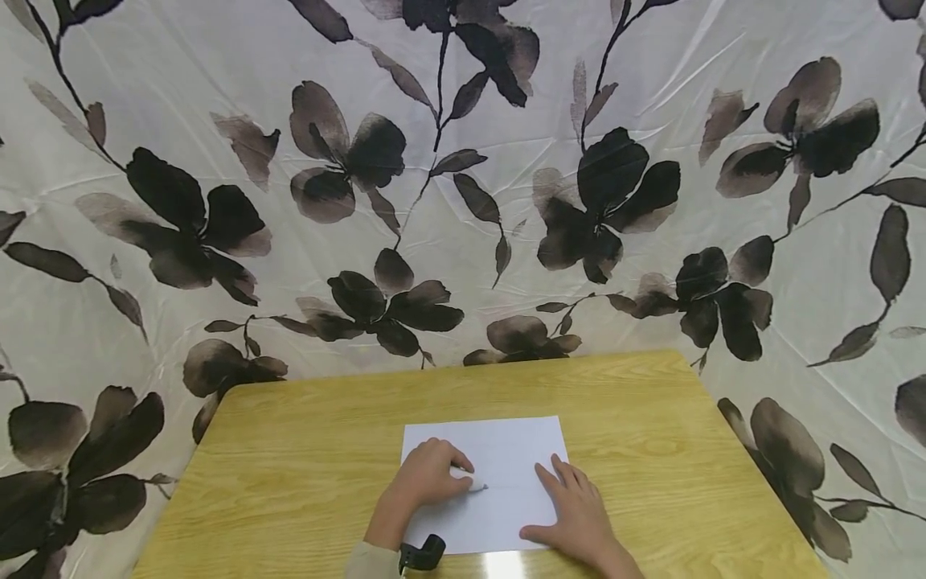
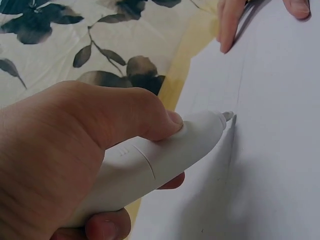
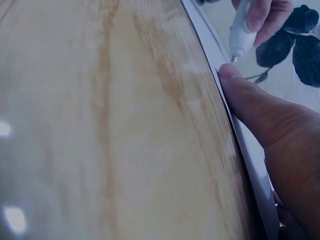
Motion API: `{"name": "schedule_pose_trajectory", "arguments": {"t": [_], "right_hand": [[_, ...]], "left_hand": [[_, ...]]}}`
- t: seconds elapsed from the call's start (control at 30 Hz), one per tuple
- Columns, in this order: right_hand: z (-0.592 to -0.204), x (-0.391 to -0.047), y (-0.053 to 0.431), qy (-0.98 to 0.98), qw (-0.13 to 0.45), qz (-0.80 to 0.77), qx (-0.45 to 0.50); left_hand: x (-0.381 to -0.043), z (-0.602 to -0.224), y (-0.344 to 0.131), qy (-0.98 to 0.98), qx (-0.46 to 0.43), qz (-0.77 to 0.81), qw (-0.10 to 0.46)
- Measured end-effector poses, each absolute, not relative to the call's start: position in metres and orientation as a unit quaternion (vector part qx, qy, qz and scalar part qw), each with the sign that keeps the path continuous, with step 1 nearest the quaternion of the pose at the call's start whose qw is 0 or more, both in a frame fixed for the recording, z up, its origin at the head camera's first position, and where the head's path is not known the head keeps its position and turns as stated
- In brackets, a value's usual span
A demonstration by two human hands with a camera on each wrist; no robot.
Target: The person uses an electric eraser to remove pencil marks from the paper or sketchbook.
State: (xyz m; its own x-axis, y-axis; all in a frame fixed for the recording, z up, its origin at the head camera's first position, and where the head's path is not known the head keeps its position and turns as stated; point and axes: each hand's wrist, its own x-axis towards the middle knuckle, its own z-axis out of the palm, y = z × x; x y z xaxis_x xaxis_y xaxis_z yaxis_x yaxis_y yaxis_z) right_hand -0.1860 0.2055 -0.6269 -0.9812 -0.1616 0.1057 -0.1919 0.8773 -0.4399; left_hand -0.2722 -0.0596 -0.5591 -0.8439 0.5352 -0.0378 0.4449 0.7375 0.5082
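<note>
A sheet of white paper [image 1: 499, 446] lies on the table. My left hand [image 1: 428, 474] grips a white electric eraser [image 2: 192, 142], with the thumb laid along its top and the fingers curled beneath. Its small grey tip points at the paper, right beside a faint pencil line [image 2: 241, 82] that runs across the sheet. On the paper's right side my right hand [image 1: 579, 515] rests with its fingers spread. The right thumb [image 3: 250, 95] lies over the near edge of the sheet in the right wrist view.
The yellow wood-grain table [image 1: 304, 458] stretches out on both sides of the paper. Behind it hangs a white cloth [image 1: 492, 241] with dark flowers. A black strap device [image 1: 423, 553] sits on the left wrist.
</note>
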Motion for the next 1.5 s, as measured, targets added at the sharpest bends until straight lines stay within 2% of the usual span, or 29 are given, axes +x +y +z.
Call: {"name": "schedule_pose_trajectory", "arguments": {"t": [0.87, 1.27, 1.5], "right_hand": [[-0.624, -0.187, 0.206, -0.968, 0.026, 0.234, 0.091], [-0.623, -0.184, 0.208, -0.964, 0.039, 0.245, 0.095], [-0.625, -0.185, 0.206, -0.963, 0.046, 0.245, 0.103]], "left_hand": [[-0.274, -0.559, -0.049, 0.922, 0.276, 0.254, 0.093], [-0.272, -0.559, -0.095, 0.931, 0.253, 0.251, 0.08], [-0.271, -0.563, -0.09, 0.926, 0.262, 0.256, 0.086]]}}
